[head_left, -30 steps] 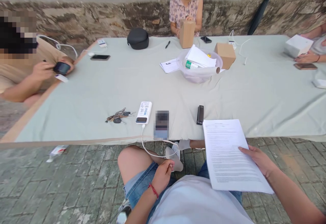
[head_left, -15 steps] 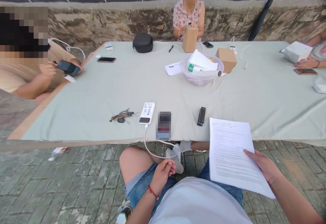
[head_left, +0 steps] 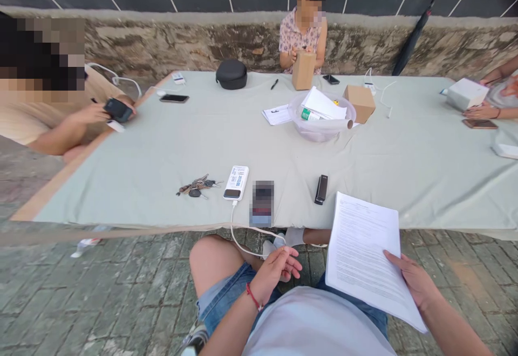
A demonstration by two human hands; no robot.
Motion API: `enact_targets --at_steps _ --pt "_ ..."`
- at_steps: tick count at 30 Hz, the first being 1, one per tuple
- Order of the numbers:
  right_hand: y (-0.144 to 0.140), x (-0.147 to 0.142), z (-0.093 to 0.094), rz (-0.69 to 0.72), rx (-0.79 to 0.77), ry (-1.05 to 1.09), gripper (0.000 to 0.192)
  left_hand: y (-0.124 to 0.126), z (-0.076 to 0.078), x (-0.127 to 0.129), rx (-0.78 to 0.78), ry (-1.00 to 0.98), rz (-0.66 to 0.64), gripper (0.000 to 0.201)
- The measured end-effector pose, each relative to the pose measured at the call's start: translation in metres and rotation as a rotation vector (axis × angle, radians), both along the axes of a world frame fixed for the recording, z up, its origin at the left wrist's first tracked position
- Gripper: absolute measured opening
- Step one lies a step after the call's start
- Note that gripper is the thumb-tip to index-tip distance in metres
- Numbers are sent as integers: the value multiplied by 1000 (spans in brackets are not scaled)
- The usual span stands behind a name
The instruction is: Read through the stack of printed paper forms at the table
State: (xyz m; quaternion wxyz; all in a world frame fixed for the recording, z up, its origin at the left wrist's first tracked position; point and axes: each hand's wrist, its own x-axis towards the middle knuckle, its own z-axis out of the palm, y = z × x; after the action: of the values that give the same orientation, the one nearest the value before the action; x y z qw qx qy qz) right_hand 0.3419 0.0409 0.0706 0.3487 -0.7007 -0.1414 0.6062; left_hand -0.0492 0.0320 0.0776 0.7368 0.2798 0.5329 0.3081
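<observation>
left hand (head_left: 278,271): loosely half-curled | right hand (head_left: 416,280): clasping paper stack (head_left: 362,251) by edge

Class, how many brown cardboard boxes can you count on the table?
2: a tall box stands before the person opposite; a squatter box sits just behind the plastic bowl, to its right.

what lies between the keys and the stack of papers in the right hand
In the head view, from the keys toward the stack of papers: a white power bank, a flat pixelated item, then a small black stapler-like object.
</observation>
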Motion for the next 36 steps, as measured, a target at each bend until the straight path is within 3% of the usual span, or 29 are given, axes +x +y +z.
enact_targets --at_steps 4,13,19,22,27,31,33,36 --pt "9 -19 4 -75 -104 121 46 4 -5 15 -83 -36 -39 80" --pt "27 -50 -3 -17 9 149 38 0 -16 28 -198 -85 -66 89" --pt "23 -45 -3 -39 -6 106 40 6 -14 33 -221 -243 -112 95" --pt "15 -34 -2 -28 5 27 36 10 -15 33 -233 -267 -108 88" --pt "2 -12 -8 -133 1 -121 38 19 -13 32 -242 -261 -116 75" --pt "4 -22 -10 -92 59 -177 38 22 -14 36 -254 -263 -113 67" --pt "11 -35 -10 -58 88 -149 38 21 -19 39 -263 -281 -87 67" --pt "25 -55 -11 -33 132 -89 36 20 -27 40 -251 -304 50 66"
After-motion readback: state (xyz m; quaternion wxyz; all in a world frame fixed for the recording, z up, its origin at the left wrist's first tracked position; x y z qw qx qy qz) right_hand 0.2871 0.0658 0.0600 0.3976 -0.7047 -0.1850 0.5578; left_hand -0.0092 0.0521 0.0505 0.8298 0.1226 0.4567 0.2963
